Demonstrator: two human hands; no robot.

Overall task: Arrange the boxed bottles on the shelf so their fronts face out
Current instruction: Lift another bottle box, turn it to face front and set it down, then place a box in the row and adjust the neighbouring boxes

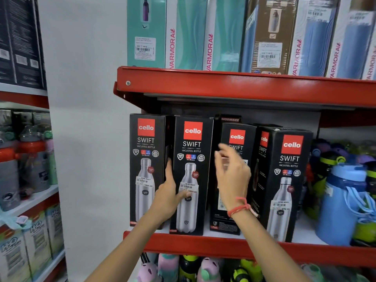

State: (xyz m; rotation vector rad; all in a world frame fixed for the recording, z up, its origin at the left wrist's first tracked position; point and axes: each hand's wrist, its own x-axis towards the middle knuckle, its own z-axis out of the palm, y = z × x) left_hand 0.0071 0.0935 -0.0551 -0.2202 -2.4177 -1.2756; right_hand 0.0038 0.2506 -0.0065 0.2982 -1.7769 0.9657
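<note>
Several black boxed bottles stand on the red-edged middle shelf (203, 244). The far-left box (145, 151) and the second box (191, 151) show their fronts. My left hand (166, 197) grips the second box's left edge, thumb on its front. A third box (234, 210) sits further back; its front top shows, the rest is covered by my right hand (232, 176), which hovers open and blurred before it. The right-hand box (286, 180) stands turned at an angle, front and side both visible.
Teal, brown and blue tall boxes (223, 33) fill the shelf above. Loose blue and green bottles (341, 200) crowd the shelf's right end. More bottles stand below, and another rack of bottles and boxes (28, 159) is on the left beside a white wall.
</note>
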